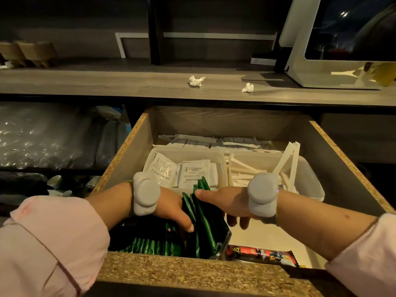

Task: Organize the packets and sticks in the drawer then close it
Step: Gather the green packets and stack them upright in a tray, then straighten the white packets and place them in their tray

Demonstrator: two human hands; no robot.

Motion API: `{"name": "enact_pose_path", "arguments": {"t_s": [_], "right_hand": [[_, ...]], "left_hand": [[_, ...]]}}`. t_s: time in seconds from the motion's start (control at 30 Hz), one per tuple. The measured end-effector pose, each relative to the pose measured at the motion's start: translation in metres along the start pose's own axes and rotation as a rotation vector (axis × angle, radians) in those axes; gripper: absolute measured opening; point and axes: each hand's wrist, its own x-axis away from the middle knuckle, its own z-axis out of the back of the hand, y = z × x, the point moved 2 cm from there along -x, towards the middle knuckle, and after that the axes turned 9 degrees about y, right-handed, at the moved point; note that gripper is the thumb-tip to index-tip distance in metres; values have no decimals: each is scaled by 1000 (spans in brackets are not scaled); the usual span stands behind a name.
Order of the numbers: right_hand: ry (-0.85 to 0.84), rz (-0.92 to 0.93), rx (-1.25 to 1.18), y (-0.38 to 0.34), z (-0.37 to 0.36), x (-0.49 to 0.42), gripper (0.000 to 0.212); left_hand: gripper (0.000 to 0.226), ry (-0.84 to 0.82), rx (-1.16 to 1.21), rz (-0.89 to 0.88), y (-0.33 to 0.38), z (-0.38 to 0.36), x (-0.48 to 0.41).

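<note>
The wooden drawer (pixel 334 151) stands pulled out below the counter. In its front left part a bunch of dark green packets (pixel 204 224) stands on edge, held from both sides: my left hand (pixel 173 207) grips it from the left and my right hand (pixel 225 203) presses it from the right. More green packets (pixel 150 245) lie flat in front. A clear tub (pixel 221 157) behind holds white packets (pixel 194 172). A second clear tub (pixel 310 179) on the right holds white sticks (pixel 287 161). A red and black stick packet (pixel 263 255) lies at the front right.
Two crumpled tissues (pixel 196 80) (pixel 248 87) lie on the counter above the drawer. A white machine (pixel 342 50) stands at the back right. Open shelves at left hold plastic-wrapped goods (pixel 42 133). More white packets and sticks (pixel 214 142) lie at the drawer's back.
</note>
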Motion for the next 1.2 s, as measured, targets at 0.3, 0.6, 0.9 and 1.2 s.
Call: {"name": "enact_pose_path", "arguments": {"t_s": [0.3, 0.6, 0.9, 1.2], "right_hand": [[-7, -47, 8, 0, -17, -5, 51], [42, 60, 236, -4, -4, -10, 35], [-54, 262, 702, -5, -21, -26, 45], [103, 183, 226, -18, 22, -47, 24]], "left_hand": [[52, 63, -72, 72, 2, 1, -3], [48, 348, -105, -15, -10, 3, -20], [33, 259, -137, -112, 2, -8, -8], [11, 484, 89, -129, -4, 22, -4]]}}
